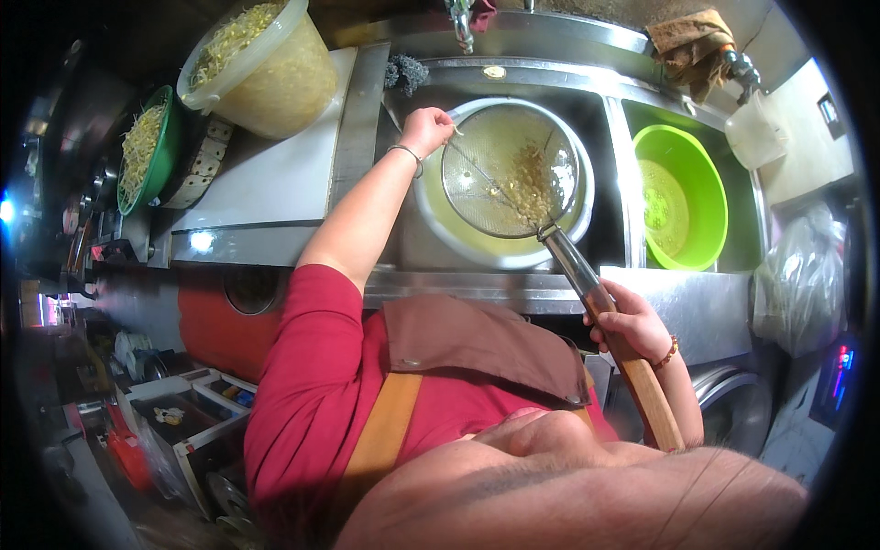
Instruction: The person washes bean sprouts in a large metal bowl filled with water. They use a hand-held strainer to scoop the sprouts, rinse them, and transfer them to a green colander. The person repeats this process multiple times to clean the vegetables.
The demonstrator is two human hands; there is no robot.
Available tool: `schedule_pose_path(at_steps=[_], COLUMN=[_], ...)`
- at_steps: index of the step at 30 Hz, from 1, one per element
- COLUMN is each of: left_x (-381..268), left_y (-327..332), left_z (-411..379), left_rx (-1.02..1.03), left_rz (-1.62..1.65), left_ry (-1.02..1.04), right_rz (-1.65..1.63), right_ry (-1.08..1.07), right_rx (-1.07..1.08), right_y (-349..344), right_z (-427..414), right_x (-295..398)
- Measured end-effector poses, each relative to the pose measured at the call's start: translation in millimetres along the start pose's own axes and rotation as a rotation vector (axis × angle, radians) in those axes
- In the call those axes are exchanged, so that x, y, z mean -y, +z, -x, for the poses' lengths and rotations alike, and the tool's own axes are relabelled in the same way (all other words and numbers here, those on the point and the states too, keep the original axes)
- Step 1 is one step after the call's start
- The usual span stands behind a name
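Observation:
My right hand [629, 323] grips the wooden handle [643, 385] of a large round wire-mesh skimmer [481, 161]. Its mesh is over a pale round tub [430, 227] of cloudy yellowish water in the steel sink. Loose bean hulls and bits [529, 189] have gathered on the mesh, mostly toward the handle side. At the skimmer's far left rim, my left hand [430, 130] has its fingertips pinched on a small pale strand [456, 129], which looks like a bean sprout. Whether those fingers also touch the rim cannot be told.
Left of the sink, a translucent bucket [282, 89] and a green basin [165, 155] hold bean sprouts. A lime-green tub [715, 199] stands in the right sink bay. The faucet [462, 27] hangs behind the tub, near a dark scouring pad [407, 74].

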State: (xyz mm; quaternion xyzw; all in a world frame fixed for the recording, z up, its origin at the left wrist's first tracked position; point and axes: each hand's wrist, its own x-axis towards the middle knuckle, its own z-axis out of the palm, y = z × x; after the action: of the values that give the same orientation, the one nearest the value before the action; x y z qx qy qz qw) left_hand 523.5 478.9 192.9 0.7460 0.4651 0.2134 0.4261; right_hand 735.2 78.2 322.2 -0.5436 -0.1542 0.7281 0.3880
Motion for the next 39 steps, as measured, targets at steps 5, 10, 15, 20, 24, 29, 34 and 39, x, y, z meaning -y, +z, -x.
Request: schedule_pose_path(at_steps=[5,10,15,20,24,29,34,39], left_x=[-69,-163,-74,-74,-63,-50,-52,-71], left_y=[-81,-236,-339,-314,-314,-353,-350,-347], left_z=[17,32,-2,19,13,11,1,19], left_rx=[-0.176,-0.856,-1.102,-0.896,-0.951,-0.802,-0.693,-0.673], left_rz=[0.293,-0.333,-1.099,-1.055,-1.1,-1.398,-1.498,-1.198], left_ry=[0.273,0.623,0.321,0.264,0.375,0.395,0.313,0.202], right_rz=[-0.049,-0.022,0.291,0.568,0.656,0.691,0.429,-0.022], right_ry=[-0.007,-0.146,-0.222,-0.154,-0.058,0.002,0.155,0.109], right_rx=[-0.046,-0.183,-0.395,-0.55,-0.528,-0.396,-0.151,0.089], right_y=[-5,-28,-49,-52,-44,-24,-12,-19], right_z=[0,0,-31,-51,-57,-69,-87,-106], right_x=[-1,2,6,-4,-5,-9,-12,-27])
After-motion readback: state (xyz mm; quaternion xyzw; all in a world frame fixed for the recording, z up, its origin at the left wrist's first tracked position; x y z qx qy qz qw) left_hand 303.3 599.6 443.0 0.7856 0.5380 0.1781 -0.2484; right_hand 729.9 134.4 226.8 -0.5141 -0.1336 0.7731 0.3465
